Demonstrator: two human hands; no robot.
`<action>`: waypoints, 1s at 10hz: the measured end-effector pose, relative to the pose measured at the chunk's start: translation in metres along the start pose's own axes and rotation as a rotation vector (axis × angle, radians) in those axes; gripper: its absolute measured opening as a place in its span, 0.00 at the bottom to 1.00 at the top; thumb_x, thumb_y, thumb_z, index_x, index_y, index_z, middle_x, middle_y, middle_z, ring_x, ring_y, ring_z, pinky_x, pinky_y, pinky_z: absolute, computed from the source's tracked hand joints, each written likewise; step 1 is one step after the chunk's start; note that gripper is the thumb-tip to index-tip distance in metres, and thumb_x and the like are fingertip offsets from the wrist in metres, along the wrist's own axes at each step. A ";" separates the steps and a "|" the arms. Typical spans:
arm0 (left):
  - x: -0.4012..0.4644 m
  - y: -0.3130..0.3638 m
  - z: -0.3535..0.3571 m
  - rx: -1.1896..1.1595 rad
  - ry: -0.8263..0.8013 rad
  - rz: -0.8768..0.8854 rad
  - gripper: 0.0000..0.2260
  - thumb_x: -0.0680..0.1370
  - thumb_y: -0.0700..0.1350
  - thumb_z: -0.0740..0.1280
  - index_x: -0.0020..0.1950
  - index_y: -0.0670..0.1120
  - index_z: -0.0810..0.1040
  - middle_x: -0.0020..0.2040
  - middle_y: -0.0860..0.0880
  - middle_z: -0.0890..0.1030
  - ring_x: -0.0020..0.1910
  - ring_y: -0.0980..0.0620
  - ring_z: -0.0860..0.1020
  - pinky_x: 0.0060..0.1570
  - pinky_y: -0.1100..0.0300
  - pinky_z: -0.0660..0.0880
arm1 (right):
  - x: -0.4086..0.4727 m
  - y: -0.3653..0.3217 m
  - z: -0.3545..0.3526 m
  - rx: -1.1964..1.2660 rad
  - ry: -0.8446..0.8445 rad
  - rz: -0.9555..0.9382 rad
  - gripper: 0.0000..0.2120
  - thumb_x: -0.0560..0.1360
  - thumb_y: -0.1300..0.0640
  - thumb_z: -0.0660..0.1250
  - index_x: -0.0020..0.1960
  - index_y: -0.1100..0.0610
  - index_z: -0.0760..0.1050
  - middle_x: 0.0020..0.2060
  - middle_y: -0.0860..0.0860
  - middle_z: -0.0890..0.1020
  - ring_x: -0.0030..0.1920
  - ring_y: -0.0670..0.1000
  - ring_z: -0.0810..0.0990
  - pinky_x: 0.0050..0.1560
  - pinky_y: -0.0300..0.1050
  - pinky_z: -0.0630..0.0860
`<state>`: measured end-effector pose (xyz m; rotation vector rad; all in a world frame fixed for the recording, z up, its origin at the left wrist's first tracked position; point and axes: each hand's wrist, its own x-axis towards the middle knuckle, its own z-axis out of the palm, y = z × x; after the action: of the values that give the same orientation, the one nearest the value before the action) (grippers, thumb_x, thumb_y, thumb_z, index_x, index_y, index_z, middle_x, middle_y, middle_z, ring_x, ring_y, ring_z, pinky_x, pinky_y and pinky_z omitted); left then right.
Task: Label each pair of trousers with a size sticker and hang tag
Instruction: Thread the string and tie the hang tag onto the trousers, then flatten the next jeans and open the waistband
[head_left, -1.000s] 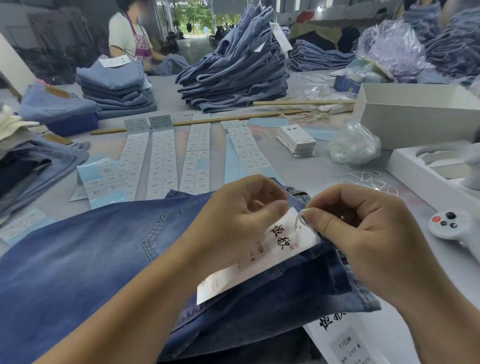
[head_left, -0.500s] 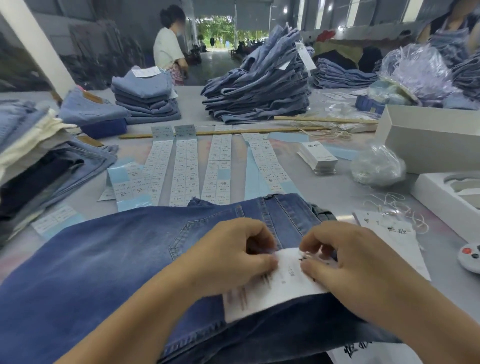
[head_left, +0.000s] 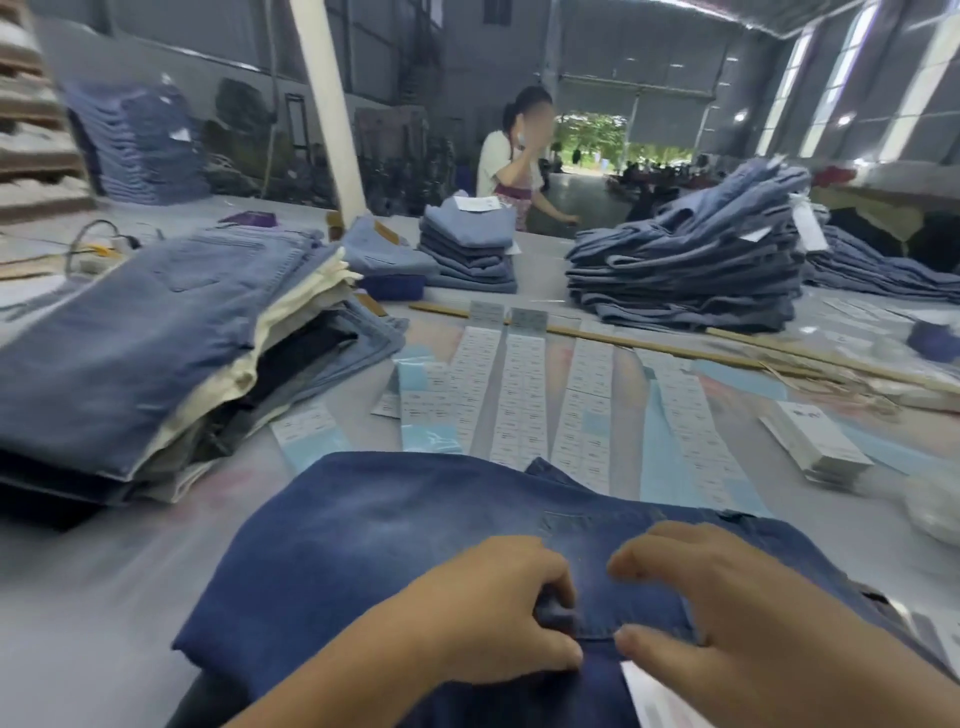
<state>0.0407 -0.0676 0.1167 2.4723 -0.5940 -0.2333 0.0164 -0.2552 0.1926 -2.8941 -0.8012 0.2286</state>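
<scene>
Warehouse-type room, big grey surface (head_left: 78, 597). Going left to right: mixed folded stack (head_left: 156, 353), sticker strips (head_left: 524, 395) with print too blurry to read, taller denim pile (head_left: 685, 270). Up front, dark jeans (head_left: 395, 540); left hand (head_left: 498, 613) pinches a fold, right hand (head_left: 727, 613) has fingers loosely spread, hang tag (head_left: 654, 701) poking out beneath.

Both forearms reach in from the near edge, hands close together but apart. The left hand (head_left: 498, 608) is knuckles-up, fingers curled, pinching a fold of cloth. The right hand (head_left: 706, 603) hovers beside it, fingers loosely bent and spread, thumb pointing left.
</scene>
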 end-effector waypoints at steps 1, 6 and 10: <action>-0.020 -0.024 -0.022 -0.040 0.044 -0.038 0.07 0.74 0.55 0.71 0.46 0.56 0.76 0.43 0.59 0.76 0.45 0.60 0.74 0.43 0.69 0.71 | 0.041 -0.035 -0.001 -0.020 -0.072 -0.165 0.17 0.79 0.40 0.60 0.66 0.42 0.71 0.62 0.38 0.73 0.63 0.41 0.70 0.59 0.36 0.64; -0.074 -0.246 -0.174 0.398 0.710 -0.902 0.21 0.78 0.62 0.59 0.62 0.48 0.72 0.61 0.47 0.73 0.60 0.44 0.71 0.59 0.50 0.69 | 0.299 -0.213 0.030 0.777 -0.037 -0.233 0.16 0.57 0.42 0.67 0.38 0.53 0.77 0.33 0.51 0.80 0.36 0.53 0.78 0.40 0.54 0.77; -0.066 -0.304 -0.191 0.721 0.644 -0.972 0.11 0.82 0.47 0.55 0.58 0.44 0.74 0.54 0.44 0.78 0.52 0.43 0.79 0.38 0.55 0.66 | 0.408 -0.259 0.074 0.888 0.161 -0.014 0.12 0.68 0.58 0.64 0.32 0.53 0.60 0.26 0.46 0.65 0.26 0.47 0.62 0.18 0.33 0.56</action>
<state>0.1479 0.2809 0.1000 3.0646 0.9801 0.4959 0.2193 0.1833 0.1175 -2.0373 -0.5048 0.2594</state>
